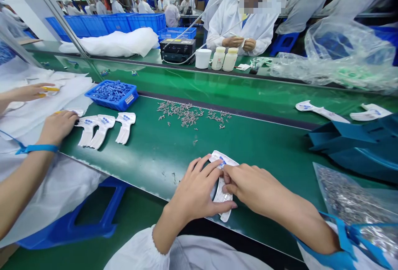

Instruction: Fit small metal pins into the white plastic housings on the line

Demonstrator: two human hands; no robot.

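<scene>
A white, gun-shaped plastic shell half (223, 195) with a blue piece in its upper part lies on the green bench near its front edge. My left hand (199, 185) steadies it, fingertips along the top and thumb across the lower end. Over the middle of the shell, my right hand (248, 185) has its thumb and forefinger pinched together beside the blue piece. Whatever is between those fingertips is hidden. Small metal screws or pins (183, 113) are scattered beyond my hands.
At left, a co-worker's hands (59, 127) are near several white shells (125, 127) and a blue tray (130, 100) of blue parts. Teal bins (351, 137) and a plastic bag of small metal parts (348, 195) are at right. A person sits across the bench.
</scene>
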